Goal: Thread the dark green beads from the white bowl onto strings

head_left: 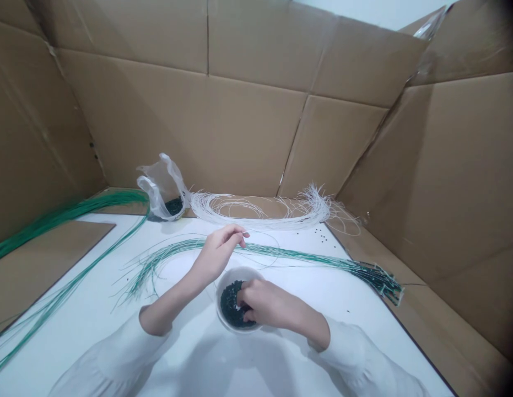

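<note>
This looks like a small handcraft workstation, set up for beading or similar fine work, walled in by tall brown cardboard panels [248, 127] on the far side and both flanks of a white surface [355, 320]. Small dark beads [228, 303] fill a white bowl [242, 270], a translucent plastic bag [154, 194] holds more dark pieces, and long bundles of green strands [297, 253] and white strands [256, 222] lie spread around. What room lies beyond the cardboard cannot be told.
</note>
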`<action>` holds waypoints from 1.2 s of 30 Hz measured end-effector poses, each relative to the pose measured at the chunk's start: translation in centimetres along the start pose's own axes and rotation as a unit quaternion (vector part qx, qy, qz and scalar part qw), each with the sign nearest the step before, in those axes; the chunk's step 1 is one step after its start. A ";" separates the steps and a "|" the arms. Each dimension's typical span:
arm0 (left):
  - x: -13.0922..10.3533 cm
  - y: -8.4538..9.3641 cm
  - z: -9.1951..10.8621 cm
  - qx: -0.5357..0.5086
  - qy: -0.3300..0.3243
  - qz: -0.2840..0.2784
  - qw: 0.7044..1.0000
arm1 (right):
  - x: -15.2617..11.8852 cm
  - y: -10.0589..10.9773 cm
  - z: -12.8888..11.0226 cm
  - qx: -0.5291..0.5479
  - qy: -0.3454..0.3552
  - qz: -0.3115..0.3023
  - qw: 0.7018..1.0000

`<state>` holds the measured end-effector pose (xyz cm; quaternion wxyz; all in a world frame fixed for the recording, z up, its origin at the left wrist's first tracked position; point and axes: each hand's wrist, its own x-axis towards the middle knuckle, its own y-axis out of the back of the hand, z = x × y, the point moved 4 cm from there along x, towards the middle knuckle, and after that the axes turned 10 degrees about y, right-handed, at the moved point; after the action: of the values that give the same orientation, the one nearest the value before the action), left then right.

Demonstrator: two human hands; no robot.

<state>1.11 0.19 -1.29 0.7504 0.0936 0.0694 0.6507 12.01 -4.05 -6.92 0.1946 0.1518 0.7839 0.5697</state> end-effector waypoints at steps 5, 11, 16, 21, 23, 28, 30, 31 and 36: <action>0.2 -0.2 0.2 -0.048 0.024 -0.021 0.998 | 0.4 -0.6 0.4 0.014 -0.009 -0.001 1.000; 0.6 -0.5 -0.8 -0.185 0.099 -0.096 0.973 | 0.3 0.0 1.2 0.075 -0.019 0.049 0.996; 0.8 -0.4 -1.3 -0.221 0.120 -0.105 0.962 | 0.2 0.6 1.7 0.106 -0.013 0.077 0.991; 1.0 -0.5 -1.6 -0.234 0.128 -0.105 0.958 | 0.1 0.3 1.9 0.151 -0.032 0.072 0.985; 1.1 -0.5 -1.9 -0.241 0.135 -0.104 0.955 | 0.0 0.6 1.9 0.158 -0.032 0.085 0.983; 1.4 -0.5 -2.5 -0.252 0.138 -0.110 0.952 | -0.9 3.1 2.4 0.198 -0.029 0.178 0.963; 1.4 -0.5 -2.5 -0.251 0.128 -0.115 0.952 | -1.4 4.2 2.9 0.206 -0.049 0.217 0.953; 1.4 -0.5 -2.5 -0.249 0.125 -0.117 0.953 | -1.7 4.7 3.1 0.210 -0.062 0.235 0.947; 1.5 -0.5 -2.5 -0.206 0.118 -0.108 0.965 | -2.7 6.4 4.6 0.201 -0.099 0.314 0.922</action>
<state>1.21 1.72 -3.85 0.8056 -0.1488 0.0314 0.5726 16.68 0.49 -1.74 0.0477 0.4819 0.7709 0.4137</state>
